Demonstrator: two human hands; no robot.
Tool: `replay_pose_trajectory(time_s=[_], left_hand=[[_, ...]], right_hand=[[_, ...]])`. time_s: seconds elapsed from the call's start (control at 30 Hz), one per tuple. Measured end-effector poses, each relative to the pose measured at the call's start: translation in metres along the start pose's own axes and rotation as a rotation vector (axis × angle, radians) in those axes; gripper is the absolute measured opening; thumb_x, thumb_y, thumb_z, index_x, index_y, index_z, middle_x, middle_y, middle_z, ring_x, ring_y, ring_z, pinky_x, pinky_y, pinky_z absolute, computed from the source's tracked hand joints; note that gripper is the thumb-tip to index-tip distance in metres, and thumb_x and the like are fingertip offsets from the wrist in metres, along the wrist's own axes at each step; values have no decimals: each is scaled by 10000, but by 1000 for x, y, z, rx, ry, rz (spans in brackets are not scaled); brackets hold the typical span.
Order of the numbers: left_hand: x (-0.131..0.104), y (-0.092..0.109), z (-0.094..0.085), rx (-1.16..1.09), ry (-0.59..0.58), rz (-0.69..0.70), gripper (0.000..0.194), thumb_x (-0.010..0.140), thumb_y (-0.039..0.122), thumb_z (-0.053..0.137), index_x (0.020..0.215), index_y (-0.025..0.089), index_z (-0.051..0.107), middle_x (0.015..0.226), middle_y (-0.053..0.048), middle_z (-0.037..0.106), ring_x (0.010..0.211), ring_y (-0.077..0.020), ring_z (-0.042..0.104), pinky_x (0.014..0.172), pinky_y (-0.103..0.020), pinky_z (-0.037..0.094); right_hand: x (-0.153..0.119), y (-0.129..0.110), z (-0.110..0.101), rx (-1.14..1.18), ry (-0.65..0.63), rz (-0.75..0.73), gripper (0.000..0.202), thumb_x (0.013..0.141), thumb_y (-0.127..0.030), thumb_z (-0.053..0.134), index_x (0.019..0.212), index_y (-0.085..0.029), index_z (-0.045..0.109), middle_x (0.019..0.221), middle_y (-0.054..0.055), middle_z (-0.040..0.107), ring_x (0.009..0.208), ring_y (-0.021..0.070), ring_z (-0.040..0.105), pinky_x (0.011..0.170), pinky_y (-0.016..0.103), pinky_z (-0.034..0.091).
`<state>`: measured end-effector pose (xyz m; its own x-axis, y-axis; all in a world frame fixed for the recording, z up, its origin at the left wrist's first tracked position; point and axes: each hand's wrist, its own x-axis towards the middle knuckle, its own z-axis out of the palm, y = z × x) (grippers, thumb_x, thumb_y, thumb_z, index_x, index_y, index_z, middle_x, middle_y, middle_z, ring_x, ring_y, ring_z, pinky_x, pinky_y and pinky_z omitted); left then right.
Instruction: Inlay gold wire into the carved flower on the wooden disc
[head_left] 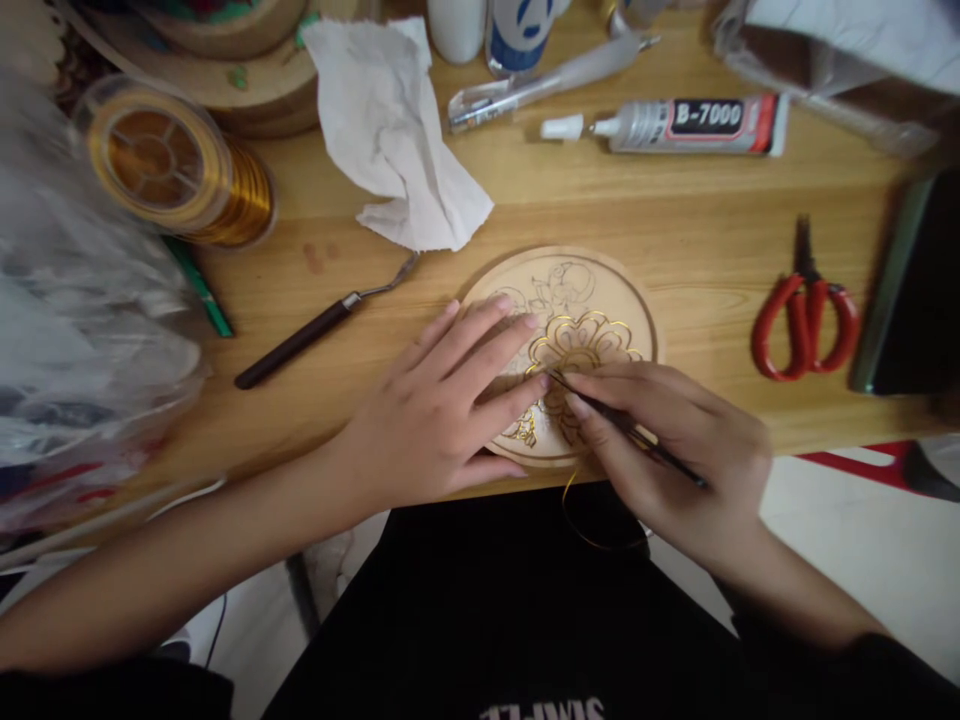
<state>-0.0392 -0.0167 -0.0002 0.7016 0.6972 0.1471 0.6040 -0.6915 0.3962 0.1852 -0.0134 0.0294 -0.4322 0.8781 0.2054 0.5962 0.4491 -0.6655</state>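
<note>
A round wooden plate [651, 320] with a raised rim lies at the table's front edge. Pencil-like flower outlines mark its face, and gold wire [592, 318] follows the petals of one large flower. My left hand [442, 400] rests on the plate's left side, fingers spread, its index fingertip beside the flower. In my right hand [675, 440] is a pair of dark, slim tweezers [637, 435], pinched between thumb and fingers. Their tips meet the wire near my left index fingertip. A loose loop of gold wire [568, 510] hangs below the plate's edge in front of my black clothing.
Left are a gold wire spool [180, 165] and a dark-handled bent tool [300, 340]. Behind the plate lie crumpled tissue [405, 130], a pen-shaped tool [555, 80] and a B-7000 glue tube [675, 125]. Red-handled pliers [806, 315] and a dark device [915, 290] are on the right.
</note>
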Motion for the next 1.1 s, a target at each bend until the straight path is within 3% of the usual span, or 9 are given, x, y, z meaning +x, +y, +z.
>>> replay_pose_trajectory(time_s=[0.27,0.47,0.57,0.73,0.9,1.1], left_hand=[[0,9,1,1,55,-53,592,849,552,681,1271,140,632,1476,-237,486,1417,-420,399,1134,-641,363],[-1,33,10,15,130,-185,598,840,478,720,1311,127,605,1463,-252,480,1415,-429,388,1124,-657,361],[0,48,19,44,203,-289,571,854,472,703,1299,126,612,1447,-257,489,1396,-440,409,1101,-661,384],[4,68,34,93,325,-409,542,881,473,660,1303,136,610,1447,-259,498,1385,-454,424,1081,-664,390],[6,76,42,159,327,-488,573,912,529,589,1344,152,592,1463,-250,498,1399,-444,420,1114,-627,343],[6,74,43,164,337,-488,566,935,550,532,1319,142,615,1449,-248,521,1403,-426,427,1134,-572,326]], right_hand=[[0,2,1,109,19,28,184,864,-99,674,1025,-180,711,890,55,759,780,150,723,671,262,599],[1,16,-23,154,191,56,201,840,-132,712,1014,-231,723,892,24,749,819,165,703,697,300,576],[0,21,-32,124,214,17,203,830,-125,720,1007,-226,721,875,26,741,810,165,697,695,300,569],[2,22,-33,134,102,-42,205,850,-128,701,1036,-213,705,901,39,743,830,168,706,724,306,583],[12,26,-26,162,-65,-123,195,864,-124,690,1055,-161,698,941,83,741,879,175,715,769,295,591],[28,37,-23,139,-266,-238,217,879,-109,661,1092,-122,702,988,121,740,954,199,716,831,309,597]])
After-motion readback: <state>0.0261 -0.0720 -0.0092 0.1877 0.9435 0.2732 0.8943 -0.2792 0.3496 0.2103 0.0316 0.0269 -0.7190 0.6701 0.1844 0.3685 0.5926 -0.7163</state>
